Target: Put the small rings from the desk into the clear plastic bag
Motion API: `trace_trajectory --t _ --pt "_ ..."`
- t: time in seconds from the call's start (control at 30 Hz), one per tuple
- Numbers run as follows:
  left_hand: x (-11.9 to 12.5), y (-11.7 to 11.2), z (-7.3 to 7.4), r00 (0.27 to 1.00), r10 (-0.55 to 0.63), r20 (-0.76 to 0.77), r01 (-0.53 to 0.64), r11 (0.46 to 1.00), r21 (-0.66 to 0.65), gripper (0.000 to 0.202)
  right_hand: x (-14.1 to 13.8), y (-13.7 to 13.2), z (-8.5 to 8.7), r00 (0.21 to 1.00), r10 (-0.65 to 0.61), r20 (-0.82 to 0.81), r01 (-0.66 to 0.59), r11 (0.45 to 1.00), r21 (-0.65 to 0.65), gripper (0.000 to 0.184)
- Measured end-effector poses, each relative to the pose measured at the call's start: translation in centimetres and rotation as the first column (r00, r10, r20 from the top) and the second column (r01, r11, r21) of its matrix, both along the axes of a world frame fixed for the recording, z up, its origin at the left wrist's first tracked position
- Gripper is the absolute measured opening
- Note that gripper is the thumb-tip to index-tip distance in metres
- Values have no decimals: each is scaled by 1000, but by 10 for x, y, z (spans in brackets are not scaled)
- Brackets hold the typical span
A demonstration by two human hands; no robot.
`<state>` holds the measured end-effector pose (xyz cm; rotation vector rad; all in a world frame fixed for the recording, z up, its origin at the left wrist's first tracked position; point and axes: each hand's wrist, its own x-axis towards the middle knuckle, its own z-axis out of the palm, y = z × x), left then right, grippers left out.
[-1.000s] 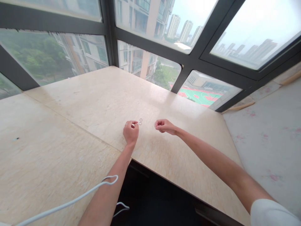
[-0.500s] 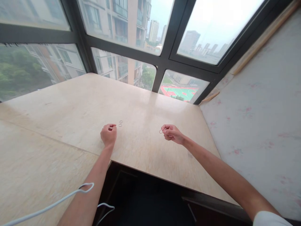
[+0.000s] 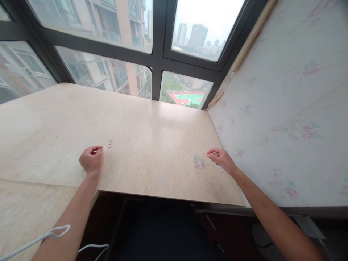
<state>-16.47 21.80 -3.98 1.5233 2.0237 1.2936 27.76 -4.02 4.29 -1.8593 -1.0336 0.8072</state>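
Two thin dark reddish rings (image 3: 110,143) lie one behind the other on the pale marbled tabletop (image 3: 152,145). Just left of them rests my left hand (image 3: 91,159), its fingers curled closed; whatever may be inside is hidden. Over on the right, my right hand (image 3: 219,158) pinches another thin ring (image 3: 205,154) between thumb and fingertips. Below and left of that ring lies a small clear box (image 3: 199,162) with little coloured pieces in it, flat on the table.
Dark-framed windows (image 3: 159,54) stand along the table's back edge. A floral-papered wall (image 3: 261,127) bounds the right side. A white cable (image 3: 40,239) crosses by my left forearm. The table's front edge drops to a dark space.
My right hand has moved right with the ring, to beside the clear box. The view has swung right. My left hand stays by the two rings.
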Motion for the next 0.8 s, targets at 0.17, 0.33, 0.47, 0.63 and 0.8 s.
trace_trajectory --t 0.17,0.33,0.47,0.63,0.8 --pt "3 -4 4 1000 -7 -13 7 1000 -10 12 5 -26 -22 959 71 275 -70 997 -14 23" --pt "2 -6 3 999 -30 -23 30 1000 -3 10 7 -30 -38 947 35 320 -72 992 105 25" --pt "1 -5 1 999 -27 -38 27 1000 -6 11 2 -38 -48 974 -138 179 101 974 201 26" --pt "2 -5 2 999 -29 -38 29 999 -14 17 -27 -60 -71 977 -194 89 171 962 213 24" --pt "1 -8 2 998 -42 -46 40 998 -47 22 -42 -73 -85 977 -191 97 172 969 178 26"
